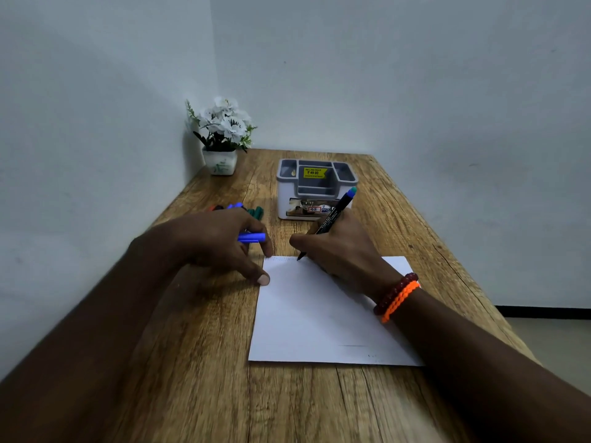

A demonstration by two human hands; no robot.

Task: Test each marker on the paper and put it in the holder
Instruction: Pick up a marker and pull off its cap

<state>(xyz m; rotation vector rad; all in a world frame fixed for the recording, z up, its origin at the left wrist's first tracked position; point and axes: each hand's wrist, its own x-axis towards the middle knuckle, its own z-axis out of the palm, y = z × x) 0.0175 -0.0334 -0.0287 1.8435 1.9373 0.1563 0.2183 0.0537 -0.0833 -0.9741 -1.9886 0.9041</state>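
Note:
My right hand [339, 251] grips a black marker [332, 219] with a blue end, its tip touching the top edge of the white paper [307, 318]. My left hand [217, 244] holds a blue cap [252, 237] between its fingers while the thumb presses the paper's top left corner. Behind my left hand lie several more markers [246, 209], blue, green and red, partly hidden. The grey and white holder [315, 190] stands just beyond the paper, with no marker visible in it.
A small white pot of white flowers [222, 139] stands in the far left corner against the wall. The wooden table [198, 362] runs along the left wall; its right edge drops to the floor.

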